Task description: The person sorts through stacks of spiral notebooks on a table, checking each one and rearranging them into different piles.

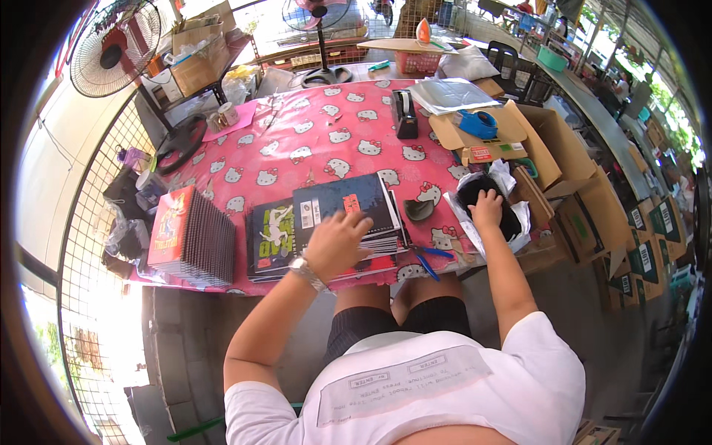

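Observation:
My left hand (pixel 337 245), wearing a metal watch, is over a stack of dark-covered notebooks (pixel 326 199), its fingers bent but apart. Whether its fingertips press on the cover I cannot tell. Beside them on the left lies a notebook with a green and white design (pixel 271 233). My right hand (pixel 487 211) reaches into a white plastic wrapper (pixel 521 239) filled with black material (pixel 510 222); its fingers look spread, with the tips partly hidden. Blue-handled pliers (pixel 427 261) lie by the stack's right edge, near a small dark green piece (pixel 418 211).
A tall pile of red-covered spiral notebooks (pixel 194 236) stands at the left. Further back are a black tape dispenser (pixel 404 115), a blue tape dispenser (pixel 476 124) on cardboard and an open carton (pixel 552 152). Two fans (pixel 111 56) stand around the pink patterned tablecloth (pixel 285 126).

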`<action>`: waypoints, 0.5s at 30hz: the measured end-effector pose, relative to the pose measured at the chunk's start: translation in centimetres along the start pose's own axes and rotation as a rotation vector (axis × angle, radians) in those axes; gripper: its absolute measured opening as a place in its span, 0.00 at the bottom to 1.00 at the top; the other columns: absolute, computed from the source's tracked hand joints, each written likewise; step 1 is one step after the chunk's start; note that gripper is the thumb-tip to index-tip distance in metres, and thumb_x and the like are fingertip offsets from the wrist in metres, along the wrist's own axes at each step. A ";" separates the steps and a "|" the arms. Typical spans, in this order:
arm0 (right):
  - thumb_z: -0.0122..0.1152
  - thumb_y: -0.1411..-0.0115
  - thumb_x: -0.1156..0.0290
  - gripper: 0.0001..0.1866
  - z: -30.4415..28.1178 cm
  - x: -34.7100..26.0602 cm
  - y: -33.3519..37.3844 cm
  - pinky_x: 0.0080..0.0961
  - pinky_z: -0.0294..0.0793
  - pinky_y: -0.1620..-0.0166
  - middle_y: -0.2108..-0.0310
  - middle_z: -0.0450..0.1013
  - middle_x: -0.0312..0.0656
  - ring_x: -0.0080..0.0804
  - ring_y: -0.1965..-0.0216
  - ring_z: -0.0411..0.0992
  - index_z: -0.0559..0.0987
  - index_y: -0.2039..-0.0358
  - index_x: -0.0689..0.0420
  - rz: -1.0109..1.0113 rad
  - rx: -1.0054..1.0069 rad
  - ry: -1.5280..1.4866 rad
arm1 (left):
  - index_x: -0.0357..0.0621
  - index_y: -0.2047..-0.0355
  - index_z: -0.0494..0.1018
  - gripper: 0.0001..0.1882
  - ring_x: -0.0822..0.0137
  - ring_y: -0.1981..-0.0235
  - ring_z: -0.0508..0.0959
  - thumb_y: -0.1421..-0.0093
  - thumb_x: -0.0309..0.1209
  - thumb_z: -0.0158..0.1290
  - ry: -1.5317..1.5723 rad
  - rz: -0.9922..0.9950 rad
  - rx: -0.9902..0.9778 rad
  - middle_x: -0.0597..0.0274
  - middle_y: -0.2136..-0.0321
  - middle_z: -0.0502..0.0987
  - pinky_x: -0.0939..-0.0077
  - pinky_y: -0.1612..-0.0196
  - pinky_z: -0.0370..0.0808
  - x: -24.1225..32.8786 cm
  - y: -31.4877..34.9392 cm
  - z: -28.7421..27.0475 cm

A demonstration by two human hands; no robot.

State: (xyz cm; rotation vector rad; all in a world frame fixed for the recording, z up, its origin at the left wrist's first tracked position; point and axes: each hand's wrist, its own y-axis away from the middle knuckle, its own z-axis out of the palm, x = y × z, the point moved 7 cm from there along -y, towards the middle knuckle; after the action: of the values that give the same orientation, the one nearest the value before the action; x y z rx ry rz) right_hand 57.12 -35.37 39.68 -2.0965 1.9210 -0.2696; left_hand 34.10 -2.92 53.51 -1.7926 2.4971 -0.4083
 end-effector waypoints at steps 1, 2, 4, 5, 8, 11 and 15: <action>0.69 0.42 0.61 0.22 0.6 -0.7 0.0 0.42 0.79 0.53 0.55 0.70 0.50 0.50 0.51 0.73 0.74 0.52 0.57 0.007 -0.065 0.019 | 0.45 0.47 0.75 0.25 0.55 0.50 0.77 0.44 0.40 0.62 -0.003 -0.004 0.000 0.60 0.49 0.76 0.62 0.47 0.76 0.2 0.6 1.2; 0.70 0.43 0.60 0.22 1.5 -0.1 -0.3 0.42 0.79 0.54 0.56 0.71 0.50 0.49 0.53 0.74 0.74 0.53 0.57 0.025 -0.101 -0.053 | 0.45 0.47 0.74 0.24 0.58 0.51 0.77 0.43 0.37 0.59 -0.130 0.018 -0.005 0.60 0.50 0.76 0.64 0.50 0.77 0.6 0.8 2.1; 0.69 0.42 0.61 0.19 2.0 0.3 -0.5 0.43 0.79 0.54 0.57 0.72 0.50 0.49 0.54 0.75 0.75 0.54 0.56 -0.025 -0.081 -0.051 | 0.44 0.46 0.74 0.22 0.63 0.55 0.78 0.43 0.28 0.52 -0.252 0.078 0.009 0.60 0.53 0.76 0.67 0.56 0.79 1.5 1.4 2.2; 0.68 0.42 0.62 0.17 2.0 0.0 -0.4 0.45 0.78 0.53 0.58 0.73 0.50 0.50 0.55 0.75 0.77 0.56 0.55 -0.082 -0.066 -0.052 | 0.44 0.46 0.74 0.22 0.63 0.55 0.78 0.43 0.28 0.52 -0.252 0.076 0.008 0.60 0.53 0.76 0.67 0.56 0.79 1.5 1.8 2.1; 0.66 0.40 0.65 0.11 1.2 -0.1 -0.7 0.49 0.76 0.51 0.59 0.74 0.50 0.53 0.54 0.75 0.81 0.58 0.52 -0.184 -0.125 -0.100 | 0.45 0.48 0.75 0.20 0.59 0.58 0.80 0.42 0.26 0.52 -0.096 0.119 -0.041 0.60 0.56 0.78 0.65 0.56 0.79 1.4 2.5 0.4; 0.60 0.37 0.65 0.12 -0.1 4.4 -3.1 0.50 0.75 0.51 0.59 0.74 0.54 0.57 0.56 0.74 0.83 0.54 0.50 -0.132 0.021 -0.382 | 0.46 0.49 0.75 0.20 0.57 0.59 0.80 0.44 0.23 0.51 0.037 0.082 0.050 0.58 0.60 0.79 0.64 0.57 0.79 0.7 0.4 -5.2; 0.53 0.31 0.62 0.19 -9.0 -1.9 -4.0 0.50 0.74 0.49 0.56 0.73 0.58 0.58 0.53 0.74 0.76 0.43 0.52 -0.048 0.079 -0.269 | 0.48 0.54 0.73 0.17 0.55 0.58 0.79 0.45 0.23 0.53 -0.100 -0.027 0.291 0.58 0.62 0.79 0.58 0.55 0.74 -1.6 -2.4 -9.4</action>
State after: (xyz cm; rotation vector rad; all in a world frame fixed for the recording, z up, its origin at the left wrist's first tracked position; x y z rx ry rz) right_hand 57.82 -33.96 49.57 -2.0135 1.6794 -0.0674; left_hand 35.12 -0.34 62.94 -1.6901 2.2150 -0.6303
